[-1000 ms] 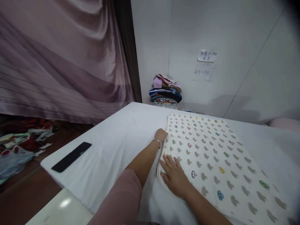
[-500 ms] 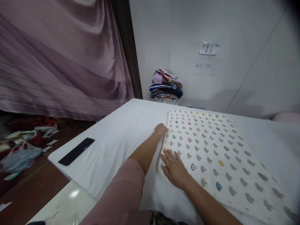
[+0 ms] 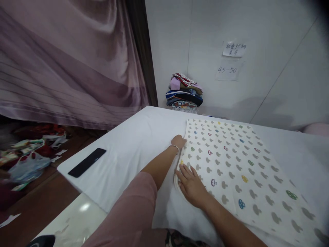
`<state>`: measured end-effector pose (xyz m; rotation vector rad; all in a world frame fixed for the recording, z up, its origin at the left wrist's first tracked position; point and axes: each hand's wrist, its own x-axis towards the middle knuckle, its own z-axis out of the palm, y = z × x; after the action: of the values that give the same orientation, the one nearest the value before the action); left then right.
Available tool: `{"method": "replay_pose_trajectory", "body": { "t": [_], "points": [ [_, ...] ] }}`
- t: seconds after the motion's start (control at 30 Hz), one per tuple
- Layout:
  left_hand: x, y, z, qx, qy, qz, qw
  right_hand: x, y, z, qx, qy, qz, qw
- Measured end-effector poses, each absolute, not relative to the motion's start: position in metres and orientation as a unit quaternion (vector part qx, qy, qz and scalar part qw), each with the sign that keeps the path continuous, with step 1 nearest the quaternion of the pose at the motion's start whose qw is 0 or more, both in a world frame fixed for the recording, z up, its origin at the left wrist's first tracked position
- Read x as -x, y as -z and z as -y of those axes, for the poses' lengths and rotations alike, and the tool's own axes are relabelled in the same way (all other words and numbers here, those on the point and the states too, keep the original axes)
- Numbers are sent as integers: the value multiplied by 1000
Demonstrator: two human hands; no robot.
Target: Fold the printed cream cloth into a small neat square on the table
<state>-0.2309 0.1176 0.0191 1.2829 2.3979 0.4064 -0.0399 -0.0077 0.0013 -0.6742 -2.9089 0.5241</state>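
Note:
A cream blanket (image 3: 239,164) printed with grey and coloured mushroom shapes lies folded flat on a white-covered table (image 3: 133,147). My left hand (image 3: 178,141), a bracelet on its wrist, rests at the blanket's left edge with the fingers curled under the fabric, so I cannot make out the grip. My right hand (image 3: 191,183) lies flat, palm down and fingers spread, on the blanket's near left corner.
A black phone (image 3: 87,162) lies near the table's left edge. A stack of folded clothes (image 3: 184,92) sits against the white wall at the table's far side. A mauve curtain (image 3: 66,61) hangs on the left. Bags and clutter (image 3: 28,154) cover the floor below it.
Both hands stay at the blanket's left edge. The view has shifted slightly, with the table and wall notes sitting a little higher and to the right.

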Motion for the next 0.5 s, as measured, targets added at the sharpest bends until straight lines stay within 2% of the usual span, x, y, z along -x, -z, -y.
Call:
{"method": "replay_pose_trajectory", "body": {
  "t": [0.2,0.4,0.5],
  "points": [
    [229,-22,-108,-468,-141,-850,195,39,-3,7,228,-193,951,79],
    [234,-23,-104,-459,-136,-854,204,35,-10,21,234,-203,938,152],
    [233,-24,-102,-457,-141,-853,207,27,-9,35,244,-191,940,141]
  ]
}}
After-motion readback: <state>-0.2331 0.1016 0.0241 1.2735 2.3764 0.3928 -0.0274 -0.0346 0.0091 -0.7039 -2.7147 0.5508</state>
